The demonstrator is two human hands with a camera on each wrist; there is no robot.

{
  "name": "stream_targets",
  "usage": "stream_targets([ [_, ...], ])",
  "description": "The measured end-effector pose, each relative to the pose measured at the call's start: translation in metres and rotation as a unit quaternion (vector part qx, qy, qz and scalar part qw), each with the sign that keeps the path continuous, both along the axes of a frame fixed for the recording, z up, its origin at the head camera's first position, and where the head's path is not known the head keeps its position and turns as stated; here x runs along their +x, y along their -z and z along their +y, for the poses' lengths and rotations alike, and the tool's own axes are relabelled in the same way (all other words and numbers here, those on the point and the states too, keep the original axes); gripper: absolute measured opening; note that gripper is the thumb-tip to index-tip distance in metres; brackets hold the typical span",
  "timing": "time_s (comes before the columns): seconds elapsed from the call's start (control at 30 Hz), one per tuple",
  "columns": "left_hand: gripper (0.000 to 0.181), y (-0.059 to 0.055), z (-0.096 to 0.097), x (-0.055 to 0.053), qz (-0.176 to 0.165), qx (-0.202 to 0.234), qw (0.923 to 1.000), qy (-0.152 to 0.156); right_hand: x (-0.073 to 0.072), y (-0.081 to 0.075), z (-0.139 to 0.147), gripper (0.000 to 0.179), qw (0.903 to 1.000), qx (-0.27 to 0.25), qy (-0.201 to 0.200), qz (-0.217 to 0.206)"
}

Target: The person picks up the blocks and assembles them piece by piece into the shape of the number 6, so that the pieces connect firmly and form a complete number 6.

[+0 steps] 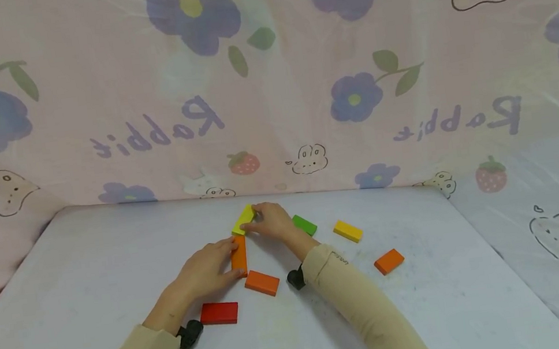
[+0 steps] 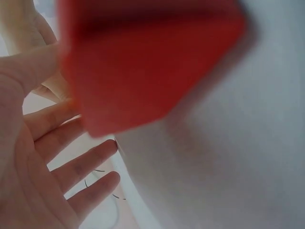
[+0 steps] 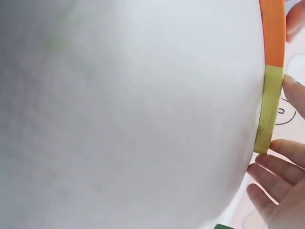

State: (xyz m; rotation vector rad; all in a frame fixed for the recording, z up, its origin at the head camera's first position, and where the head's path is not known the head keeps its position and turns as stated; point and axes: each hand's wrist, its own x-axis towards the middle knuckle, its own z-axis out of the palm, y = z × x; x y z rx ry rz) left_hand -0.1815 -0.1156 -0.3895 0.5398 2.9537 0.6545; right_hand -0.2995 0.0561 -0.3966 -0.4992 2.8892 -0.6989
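In the head view, my left hand (image 1: pixel 209 269) holds an orange block (image 1: pixel 239 256) lengthwise, thumb at its near end and fingertips at its far end. My right hand (image 1: pixel 275 221) pinches a yellow block (image 1: pixel 244 219), whose near end meets the far end of that orange block at a slight angle. The right wrist view shows the yellow block (image 3: pixel 269 109) end to end with the orange block (image 3: pixel 273 33), right thumb and fingertips at its edge. A blurred red block (image 2: pixel 152 76) covers part of the left hand (image 2: pixel 33 167) in the left wrist view.
On the white table (image 1: pixel 112 265) lie a second orange block (image 1: pixel 262 283) and a red block (image 1: pixel 220 313) near the left hand. Right of the right hand are a green block (image 1: pixel 305 225), a darker yellow block (image 1: pixel 347 231) and another orange block (image 1: pixel 389 261). A patterned curtain (image 1: pixel 269 94) hangs behind.
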Motion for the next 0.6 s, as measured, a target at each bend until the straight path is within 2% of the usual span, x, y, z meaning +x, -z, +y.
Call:
stream_targets([
  [0.33, 0.063, 0.0022, 0.0028, -0.0001, 0.011, -0.006, 0.9999, -0.004, 0.0024, 0.0004, 0.0002, 0.067, 0.9999, 0.006, 0.005, 0.015],
  [0.6, 0.064, 0.0042, 0.0011, -0.0017, 0.005, -0.005, 1.0, -0.003, 0.008, -0.0007, 0.0093, 0.07, 0.9996, 0.011, -0.026, 0.008],
])
